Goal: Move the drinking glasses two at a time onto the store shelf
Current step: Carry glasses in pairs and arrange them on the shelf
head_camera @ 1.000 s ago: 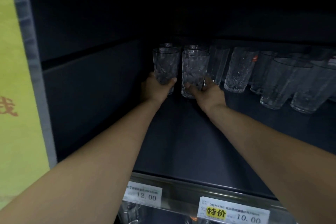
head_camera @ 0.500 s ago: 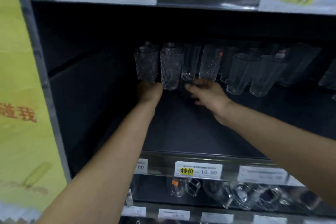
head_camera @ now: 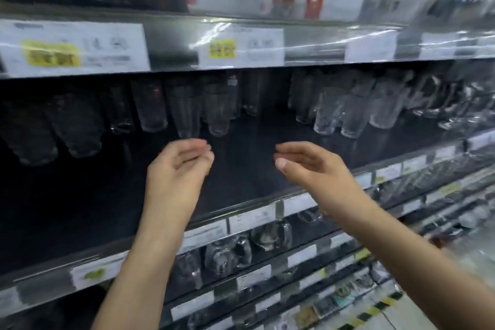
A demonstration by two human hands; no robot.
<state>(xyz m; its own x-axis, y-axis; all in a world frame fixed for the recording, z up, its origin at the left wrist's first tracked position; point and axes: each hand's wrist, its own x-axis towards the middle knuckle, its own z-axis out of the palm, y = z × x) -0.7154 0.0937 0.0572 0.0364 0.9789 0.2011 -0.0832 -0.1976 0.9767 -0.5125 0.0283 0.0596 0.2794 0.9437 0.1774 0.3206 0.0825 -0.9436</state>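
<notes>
Left hand (head_camera: 178, 169) and right hand (head_camera: 308, 166): both empty, fingers loosely curled, palms facing each other, held apart over the dark shelf (head_camera: 241, 169). Drinking glasses (head_camera: 184, 110) stand upright in rows at 12 o'clock of the hands, clear of both. Price tags (head_camera: 251, 215) line the shelf edge at 6 o'clock.

A: Where does the single head-worn view sit?

B: Up close to a dark store shelf (head_camera: 241, 169), looking forward and slightly down, tilted so the shelf edges slope up to the right

A: What fills it?

B: Rows of clear drinking glasses (head_camera: 214, 104) at mid-height, a strip of white price labels (head_camera: 241, 47) above, lower shelves beneath, all blurred. The bare left hand (head_camera: 179, 169) and right hand (head_camera: 313, 169) reach in from the bottom edge

A: Any second view sharing this?

B: None, only this one
</notes>
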